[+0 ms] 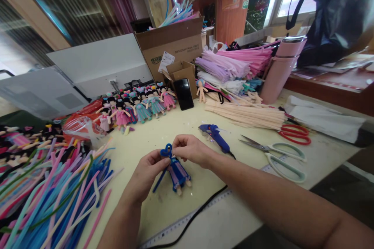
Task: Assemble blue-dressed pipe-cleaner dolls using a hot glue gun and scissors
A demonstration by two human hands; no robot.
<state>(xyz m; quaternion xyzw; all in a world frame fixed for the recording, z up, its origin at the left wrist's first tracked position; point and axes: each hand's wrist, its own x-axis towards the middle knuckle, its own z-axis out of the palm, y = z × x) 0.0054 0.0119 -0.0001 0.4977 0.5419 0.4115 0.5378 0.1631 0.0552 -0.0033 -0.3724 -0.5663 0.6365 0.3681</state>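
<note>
A blue pipe cleaner (166, 149), its top bent into a heart-like loop, is between my two hands, with a straight tail running down to the left. My left hand (150, 165) pinches it at the loop's base, thumb and forefinger closed. From the other side, my right hand (188, 149) has its fingertips closed at the loop's right edge. Just below the fingers lies a small doll (179, 175) in a blue and purple striped dress, legs toward me. Its head is mostly hidden by the loop and my fingers.
A blue glue gun (216, 137), green-handled scissors (273, 151) and red-handled scissors (295, 134) lie to the right. Loose pipe cleaners (58, 198) cover the left side. Finished dolls (143, 105), a phone (183, 94) and a pink flask (283, 70) stand behind. A black cord (198, 214) crosses the front.
</note>
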